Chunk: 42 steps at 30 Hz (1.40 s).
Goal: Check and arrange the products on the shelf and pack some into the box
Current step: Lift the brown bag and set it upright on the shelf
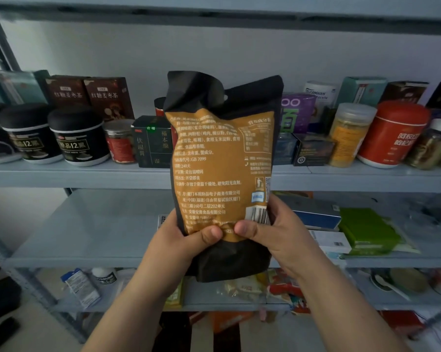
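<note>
**Pouch held up for a label check**

Both hands are clamped on the lower part of the black-and-ochre pouch: the left hand takes its left edge and the right hand its right edge, with both thumbs pressed on the printed back beside the barcode. The pouch is upright and text side toward the camera, so it seems raised for reading its details rather than for shelving. It rests on no shelf and hangs in the air before the front edge of the upper shelf. The fingers behind it are hidden, its front face is unseen, and much of the small print is too blurred to read.

A green packet lies near the right front edge of the middle shelf. Farther back the pouch covers the middle of the upper shelf's row; black jars stand toward its left end and a red canister toward its right end. The packing box is not in view.
</note>
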Tool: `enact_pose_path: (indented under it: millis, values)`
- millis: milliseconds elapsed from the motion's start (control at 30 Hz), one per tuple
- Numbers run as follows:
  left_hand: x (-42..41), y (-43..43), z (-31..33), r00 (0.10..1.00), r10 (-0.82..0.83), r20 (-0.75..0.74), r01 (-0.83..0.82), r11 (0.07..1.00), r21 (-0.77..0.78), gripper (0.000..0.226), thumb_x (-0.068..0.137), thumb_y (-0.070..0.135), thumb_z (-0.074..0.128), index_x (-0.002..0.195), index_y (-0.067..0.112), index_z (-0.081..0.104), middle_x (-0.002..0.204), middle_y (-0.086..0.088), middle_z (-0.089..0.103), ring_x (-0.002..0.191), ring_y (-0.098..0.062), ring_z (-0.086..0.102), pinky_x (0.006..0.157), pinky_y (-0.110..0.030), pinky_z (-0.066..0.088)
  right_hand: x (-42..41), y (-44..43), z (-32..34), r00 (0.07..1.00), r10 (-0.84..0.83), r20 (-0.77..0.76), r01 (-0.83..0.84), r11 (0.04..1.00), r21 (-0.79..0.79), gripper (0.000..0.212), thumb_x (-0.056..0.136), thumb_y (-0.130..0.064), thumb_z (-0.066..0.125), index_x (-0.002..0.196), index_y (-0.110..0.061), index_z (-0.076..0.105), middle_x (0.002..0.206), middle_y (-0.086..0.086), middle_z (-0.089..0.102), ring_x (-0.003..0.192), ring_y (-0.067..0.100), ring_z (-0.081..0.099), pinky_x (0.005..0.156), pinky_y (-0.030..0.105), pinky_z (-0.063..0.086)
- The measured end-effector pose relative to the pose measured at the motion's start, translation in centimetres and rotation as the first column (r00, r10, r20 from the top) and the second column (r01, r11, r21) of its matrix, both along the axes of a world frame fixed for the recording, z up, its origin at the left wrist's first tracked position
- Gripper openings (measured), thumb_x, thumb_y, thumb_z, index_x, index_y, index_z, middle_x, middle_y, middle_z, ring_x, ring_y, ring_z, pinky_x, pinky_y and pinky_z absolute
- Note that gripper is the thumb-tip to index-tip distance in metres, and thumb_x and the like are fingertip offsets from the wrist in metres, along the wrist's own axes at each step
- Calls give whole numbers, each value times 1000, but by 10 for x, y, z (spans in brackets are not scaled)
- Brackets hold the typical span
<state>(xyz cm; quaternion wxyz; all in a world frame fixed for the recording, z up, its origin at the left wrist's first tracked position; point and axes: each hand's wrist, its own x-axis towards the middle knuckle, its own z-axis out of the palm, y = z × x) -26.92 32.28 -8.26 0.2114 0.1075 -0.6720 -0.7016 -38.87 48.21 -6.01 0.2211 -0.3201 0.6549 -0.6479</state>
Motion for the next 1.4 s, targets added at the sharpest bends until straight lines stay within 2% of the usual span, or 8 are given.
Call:
enact_pose_path:
  millis: [367, 500, 600, 733, 900, 1100, 1200, 1400]
  values:
    - [-14, 8, -14, 990, 129, -62, -125, 990, 65, 104, 50, 66, 92, 135, 19, 54, 124, -1, 72, 113, -24, 70, 88, -37, 59, -24, 26, 3, 986, 163, -24, -160, 982, 104, 71, 65, -47, 81, 130, -50, 52, 130, -21, 67, 124, 2, 61, 107, 36, 49]
    - [-23, 21, -14, 942, 316, -115, -327, 940, -96, 71, 85, 30, 80, 142, 39, 39, 124, 14, 61, 112, -6, 66, 88, -25, 57, -30, 35, -4, 990, 130, 51, -130, 992, -5, 40, 80, -62, 73, 116, -48, 66, 123, -12, 72, 121, 12, 65, 102, 43, 52]
    - [-31, 44, -13, 977, 178, -116, -158, 974, 166, 41, 98, 22, 64, 136, 31, 53, 128, 2, 68, 125, -26, 62, 100, -42, 53, -39, 44, -12, 978, 88, 189, -65, 990, -124, 12, 90, -42, 70, 100, -38, 75, 109, -5, 74, 107, 17, 70, 84, 37, 57]
    - [-49, 77, -11, 999, 42, 15, -44, 921, 386, 134, 33, 78, 85, 143, 8, 52, 109, 1, 78, 100, -17, 74, 85, -30, 60, -54, 57, -26, 953, 223, 204, -207, 973, -100, 100, 57, -42, 98, 142, -42, 46, 135, 0, 66, 125, 25, 64, 100, 51, 53]
    - [-69, 111, -10, 995, 61, -73, -38, 958, 284, 100, 75, 67, 77, 149, 8, 45, 146, -24, 53, 134, -44, 52, 111, -64, 38, -71, 92, -15, 985, 98, 139, -75, 984, -162, 102, 56, -35, 93, 145, -41, 42, 127, -4, 70, 117, 21, 69, 99, 52, 56]
    - [-84, 134, 3, 994, 95, 47, -85, 979, -185, 104, 54, 75, 85, 143, 38, 47, 133, 6, 61, 121, -14, 63, 91, -38, 59, -96, 124, 5, 966, -171, -192, 159, 984, -78, 115, 65, -41, 96, 150, -53, 18, 131, -32, 53, 119, -14, 53, 91, 5, 46]
    - [-100, 153, 12, 966, 195, 168, -116, 912, -393, 86, 53, 62, 92, 126, 46, 48, 112, 28, 66, 103, 16, 61, 78, -7, 50, -107, 133, 10, 982, -16, -188, 16, 1000, -1, 114, 69, -53, 90, 149, -61, 9, 140, -28, 48, 126, -11, 50, 110, 25, 44]
    - [-105, 149, 16, 880, 384, 280, -271, 889, -368, 82, 45, 60, 93, 116, 40, 58, 111, 11, 73, 103, -9, 70, 91, -38, 58, -139, 160, 51, 849, 62, -524, -14, 995, 94, 116, 72, -62, 83, 154, -59, 1, 164, -24, 11, 152, -1, 14, 124, 34, 23]
